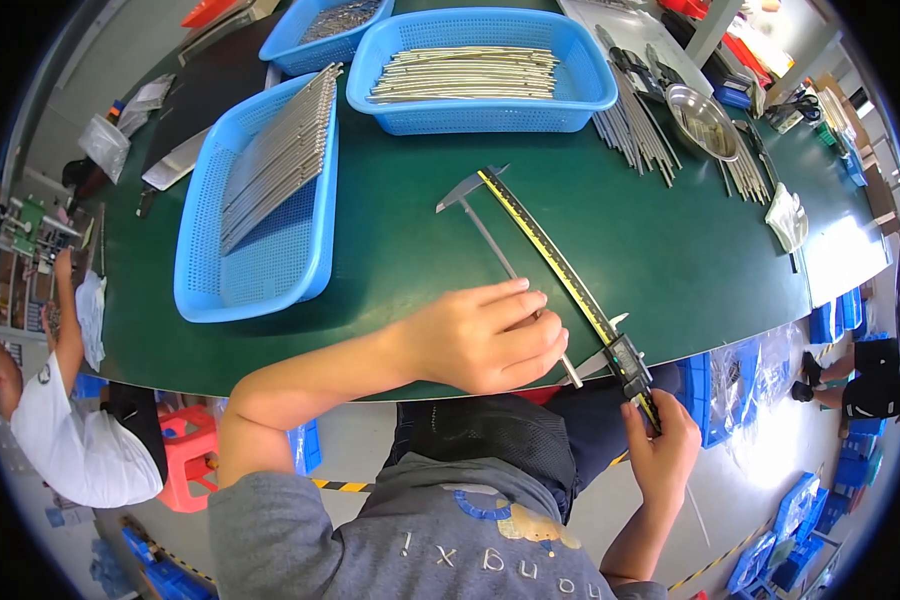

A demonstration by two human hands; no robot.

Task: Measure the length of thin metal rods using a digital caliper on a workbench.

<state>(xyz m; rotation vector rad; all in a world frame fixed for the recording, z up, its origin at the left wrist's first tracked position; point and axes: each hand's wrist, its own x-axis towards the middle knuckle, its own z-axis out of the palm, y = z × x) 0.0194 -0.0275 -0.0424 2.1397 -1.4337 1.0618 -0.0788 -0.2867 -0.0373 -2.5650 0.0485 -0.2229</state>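
My left hand (485, 338) is closed round a thin metal rod (488, 238), its fingers wrapped about the rod's lower half. The rod lies between the jaws of a long digital caliper (560, 265) with a yellow-and-black scale. Its far end is at the fixed jaw, and its near end is close to the sliding jaw by the table edge. My right hand (663, 445) grips the caliper's near end, just below the display unit. Whether both rod ends touch the jaws is too small to tell.
Blue plastic baskets (315, 250) hold metal rods at the left and back of the green table (410, 220). More loose rods (635, 130), a metal bowl (702, 118) and a white cloth (787, 217) lie at right. A co-worker in a white shirt (80, 440) is at far left.
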